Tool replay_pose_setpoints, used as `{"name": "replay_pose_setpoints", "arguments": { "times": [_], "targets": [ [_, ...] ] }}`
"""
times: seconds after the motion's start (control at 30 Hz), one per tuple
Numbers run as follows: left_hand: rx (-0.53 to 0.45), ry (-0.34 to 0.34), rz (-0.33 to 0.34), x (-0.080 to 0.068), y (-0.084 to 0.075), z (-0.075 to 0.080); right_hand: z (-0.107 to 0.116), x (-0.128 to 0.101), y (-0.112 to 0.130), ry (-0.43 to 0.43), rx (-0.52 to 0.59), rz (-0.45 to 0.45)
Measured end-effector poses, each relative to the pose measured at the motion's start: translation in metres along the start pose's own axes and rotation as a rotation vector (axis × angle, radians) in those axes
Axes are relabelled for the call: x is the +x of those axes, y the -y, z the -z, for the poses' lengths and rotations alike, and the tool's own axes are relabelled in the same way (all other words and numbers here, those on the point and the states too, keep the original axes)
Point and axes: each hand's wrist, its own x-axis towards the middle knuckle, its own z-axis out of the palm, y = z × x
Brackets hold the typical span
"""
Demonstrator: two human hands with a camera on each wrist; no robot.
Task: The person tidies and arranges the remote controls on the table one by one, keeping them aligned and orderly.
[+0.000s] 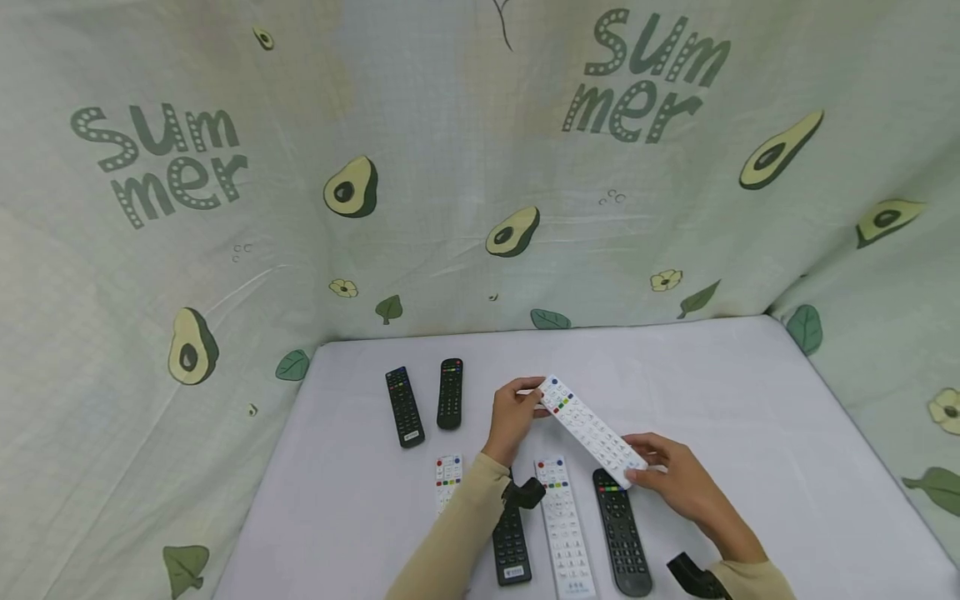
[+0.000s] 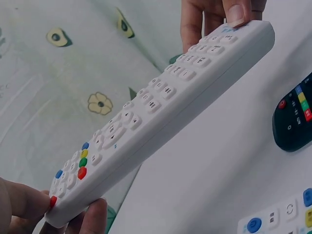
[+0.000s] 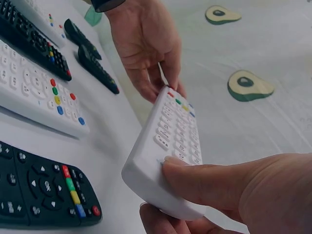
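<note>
Both hands hold one long white remote (image 1: 592,430) above the white table (image 1: 750,400). My left hand (image 1: 516,410) pinches its far end by the coloured buttons; the same white remote (image 2: 161,114) fills the left wrist view. My right hand (image 1: 667,477) grips its near end, thumb on the button face of the white remote (image 3: 168,146). Under the hands lie a white remote (image 1: 564,525), a black remote (image 1: 621,533), another black remote (image 1: 512,546) and a small white remote (image 1: 447,479).
Two black remotes (image 1: 405,406) (image 1: 450,393) lie side by side at the table's back left. An avocado-print cloth (image 1: 480,167) hangs behind and at both sides of the table. Bare tabletop spreads to the right.
</note>
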Motion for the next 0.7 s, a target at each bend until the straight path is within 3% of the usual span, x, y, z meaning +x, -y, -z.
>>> {"name": "replay_pose_setpoints", "arguments": {
  "times": [0.37, 0.7],
  "targets": [
    [0.005, 0.063, -0.004, -0.009, 0.006, -0.024, 0.013, -0.017, -0.018, -0.025, -0.05, -0.028],
    [0.002, 0.123, 0.031, -0.015, 0.009, -0.046, 0.022, -0.035, -0.036, -0.032, -0.06, -0.065]
  ]
}}
